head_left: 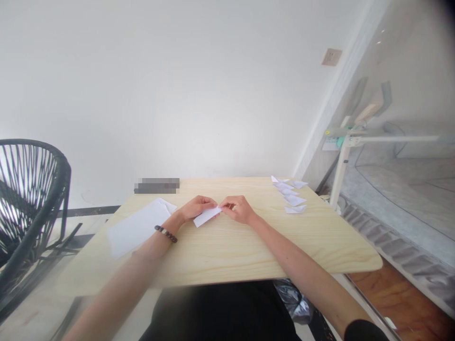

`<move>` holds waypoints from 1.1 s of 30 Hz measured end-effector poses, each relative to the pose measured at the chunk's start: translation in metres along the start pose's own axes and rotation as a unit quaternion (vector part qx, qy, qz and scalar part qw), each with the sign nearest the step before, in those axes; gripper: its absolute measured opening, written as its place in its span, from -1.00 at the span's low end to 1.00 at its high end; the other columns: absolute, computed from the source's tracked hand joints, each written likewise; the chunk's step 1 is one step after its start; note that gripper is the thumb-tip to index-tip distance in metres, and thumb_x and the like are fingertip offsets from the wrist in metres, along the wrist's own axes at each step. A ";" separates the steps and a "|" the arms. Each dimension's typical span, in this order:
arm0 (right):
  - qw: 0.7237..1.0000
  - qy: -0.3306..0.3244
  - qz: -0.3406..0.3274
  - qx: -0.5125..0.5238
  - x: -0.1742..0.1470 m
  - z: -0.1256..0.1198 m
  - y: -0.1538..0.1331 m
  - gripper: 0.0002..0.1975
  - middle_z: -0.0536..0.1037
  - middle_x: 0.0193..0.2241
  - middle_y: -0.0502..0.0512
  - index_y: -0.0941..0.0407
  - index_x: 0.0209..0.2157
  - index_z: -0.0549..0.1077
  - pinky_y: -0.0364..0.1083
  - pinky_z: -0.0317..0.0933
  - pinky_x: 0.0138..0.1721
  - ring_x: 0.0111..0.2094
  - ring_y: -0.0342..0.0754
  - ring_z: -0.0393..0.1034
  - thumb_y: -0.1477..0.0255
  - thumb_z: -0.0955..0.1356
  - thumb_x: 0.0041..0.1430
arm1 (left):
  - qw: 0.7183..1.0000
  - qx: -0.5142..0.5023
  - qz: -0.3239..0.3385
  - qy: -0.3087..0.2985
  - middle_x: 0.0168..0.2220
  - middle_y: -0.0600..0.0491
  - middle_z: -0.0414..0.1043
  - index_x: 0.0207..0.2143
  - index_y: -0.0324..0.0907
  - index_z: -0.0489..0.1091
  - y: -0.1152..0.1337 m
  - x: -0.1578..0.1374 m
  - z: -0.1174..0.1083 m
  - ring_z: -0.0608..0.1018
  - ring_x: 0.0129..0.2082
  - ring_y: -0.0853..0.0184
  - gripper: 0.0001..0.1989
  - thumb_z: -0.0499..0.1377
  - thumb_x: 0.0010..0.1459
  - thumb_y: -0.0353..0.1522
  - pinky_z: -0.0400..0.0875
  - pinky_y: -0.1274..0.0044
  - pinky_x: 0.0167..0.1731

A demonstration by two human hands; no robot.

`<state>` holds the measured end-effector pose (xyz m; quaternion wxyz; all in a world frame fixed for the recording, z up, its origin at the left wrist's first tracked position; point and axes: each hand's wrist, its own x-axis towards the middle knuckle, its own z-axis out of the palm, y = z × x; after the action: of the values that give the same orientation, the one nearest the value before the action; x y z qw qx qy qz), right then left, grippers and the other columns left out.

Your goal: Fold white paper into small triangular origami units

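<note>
A small folded piece of white paper is held between both hands above the middle of the table. My left hand grips its upper edge, the thumb on top and some fingers behind it. With thumb and forefinger pinched together, my right hand holds its right end. Under and beside my left forearm lie larger white paper sheets. Folded white paper boats sit in a group at the table's right side, apart from my right hand.
A blurred-out dark block lies at the table's back left. The white wall rises behind the table. A dark woven chair stands to the left, and a white metal frame is beyond the right edge. A shiny bag shows below the table.
</note>
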<state>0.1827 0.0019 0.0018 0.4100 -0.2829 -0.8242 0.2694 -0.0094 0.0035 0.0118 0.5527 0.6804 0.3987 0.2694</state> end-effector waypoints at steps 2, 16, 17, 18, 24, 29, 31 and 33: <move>0.999 -0.005 0.034 0.033 0.001 -0.001 0.002 -0.88 0.47 -0.52 0.02 0.16 -0.45 0.42 -0.20 0.22 -0.47 -0.53 -0.20 0.33 0.48 0.26 -0.05 | 1.000 0.008 0.010 -0.001 -0.49 -0.01 0.44 -0.41 -0.28 0.40 -0.001 0.001 0.000 0.42 -0.57 0.40 -0.66 0.09 -0.01 -0.15 0.22 0.61 -0.61; 0.986 -0.067 0.141 0.060 0.000 -0.002 0.017 -0.85 0.41 -0.64 -0.03 0.17 -0.56 0.34 -0.25 0.16 -0.57 -0.64 -0.25 0.28 0.43 0.22 -0.01 | 0.998 0.030 0.016 0.047 -0.49 0.01 0.46 -0.39 -0.26 0.37 0.001 0.002 0.006 0.42 -0.57 0.41 -0.65 0.09 -0.02 -0.13 0.21 0.63 -0.64; 0.987 -0.062 0.141 0.052 0.000 -0.002 0.016 -0.85 0.42 -0.64 -0.03 0.18 -0.55 0.35 -0.25 0.16 -0.57 -0.64 -0.25 0.27 0.43 0.22 -0.01 | 0.998 0.029 0.018 0.047 -0.48 0.00 0.46 -0.40 -0.27 0.36 0.001 0.002 0.006 0.43 -0.56 0.40 -0.65 0.09 -0.02 -0.13 0.23 0.63 -0.62; 0.988 -0.055 0.140 0.043 0.001 -0.002 0.016 -0.85 0.42 -0.63 -0.03 0.18 -0.54 0.35 -0.25 0.15 -0.57 -0.64 -0.25 0.27 0.43 0.22 -0.01 | 0.998 0.024 0.020 0.046 -0.47 -0.01 0.46 -0.39 -0.27 0.36 0.002 0.002 0.007 0.44 -0.54 0.39 -0.65 0.09 -0.02 -0.13 0.26 0.62 -0.60; 0.991 -0.016 0.134 0.018 0.003 0.001 0.016 -0.86 0.42 -0.64 -0.04 0.18 -0.51 0.36 -0.27 0.12 -0.59 -0.66 -0.28 0.25 0.43 0.23 0.00 | 0.998 -0.027 0.019 0.058 -0.39 -0.07 0.46 -0.37 -0.28 0.33 0.000 0.006 0.012 0.48 -0.47 0.34 -0.66 0.12 -0.04 -0.16 0.37 0.53 -0.47; 0.991 -0.008 0.134 0.010 0.004 0.002 0.016 -0.86 0.43 -0.63 -0.04 0.18 -0.51 0.36 -0.29 0.11 -0.60 -0.66 -0.29 0.24 0.44 0.22 0.00 | 0.996 -0.018 0.017 0.081 -0.43 -0.03 0.47 -0.38 -0.27 0.34 -0.001 0.009 0.012 0.48 -0.51 0.36 -0.68 0.13 -0.05 -0.17 0.37 0.53 -0.49; 0.991 -0.007 0.131 0.007 0.004 0.002 0.015 -0.86 0.43 -0.63 -0.04 0.18 -0.52 0.36 -0.28 0.11 -0.59 -0.66 -0.29 0.24 0.45 0.22 0.00 | 0.996 -0.011 0.017 0.084 -0.45 -0.01 0.47 -0.38 -0.27 0.35 0.001 0.008 0.012 0.48 -0.52 0.36 -0.69 0.13 -0.05 -0.18 0.35 0.57 -0.52; 0.992 -0.013 0.128 0.004 0.004 0.002 0.015 -0.86 0.43 -0.64 -0.04 0.18 -0.53 0.37 -0.28 0.11 -0.59 -0.66 -0.29 0.24 0.45 0.22 0.00 | 0.996 0.001 0.014 0.083 -0.48 0.01 0.47 -0.39 -0.27 0.36 0.003 0.007 0.011 0.46 -0.55 0.38 -0.70 0.13 -0.05 -0.19 0.31 0.61 -0.58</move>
<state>0.1822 0.0146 -0.0069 0.3624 -0.3804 -0.7855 0.3270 0.0042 0.0031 0.0116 0.5129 0.6620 0.4341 0.3320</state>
